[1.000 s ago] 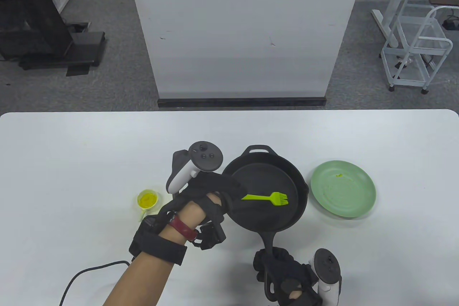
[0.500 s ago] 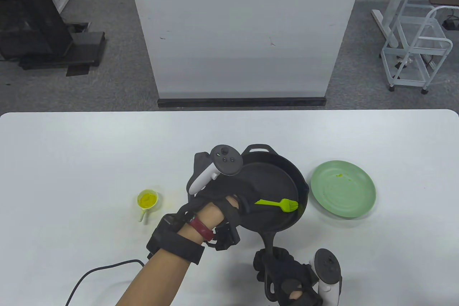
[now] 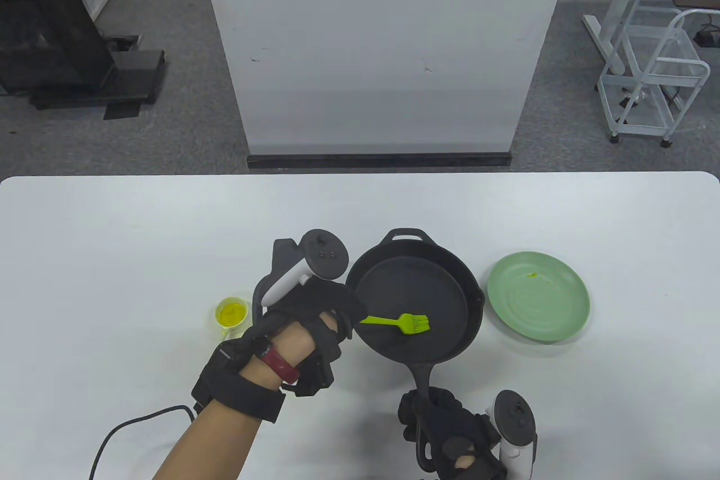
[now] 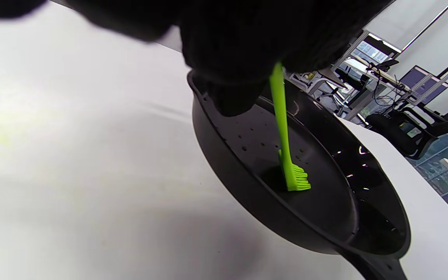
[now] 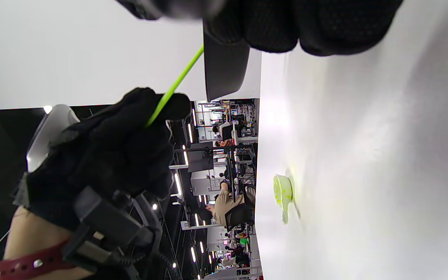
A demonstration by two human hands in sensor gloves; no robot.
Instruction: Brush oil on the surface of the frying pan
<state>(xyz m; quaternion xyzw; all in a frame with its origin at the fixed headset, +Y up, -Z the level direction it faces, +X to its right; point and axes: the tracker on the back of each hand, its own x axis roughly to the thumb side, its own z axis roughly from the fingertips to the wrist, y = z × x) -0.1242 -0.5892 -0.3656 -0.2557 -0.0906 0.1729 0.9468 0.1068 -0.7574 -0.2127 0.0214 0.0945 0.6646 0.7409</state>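
Looking down from the table view, your left hand [image 3: 315, 311] pinches the green brush [image 3: 400, 323] by its thin handle, bristles on the frying pan [image 3: 413, 300] floor; right hand [image 3: 450, 435] wraps the pan's handle near the counter [image 3: 112, 232] edge. Pan looks like cast iron, prob. heavy & stiff, so keep that grip. Left wrist view: soft silicone bristles [image 4: 297, 179] flex on matte black metal. Right wrist view: small oil cup [image 5: 282, 192] sits well apart.

Left of pan [image 3: 413, 300]: oil cup [image 3: 231, 314] close by — narrow gap
Right: plate [image 3: 538, 296] just beside
Far side: bare table [image 3: 169, 221] — open
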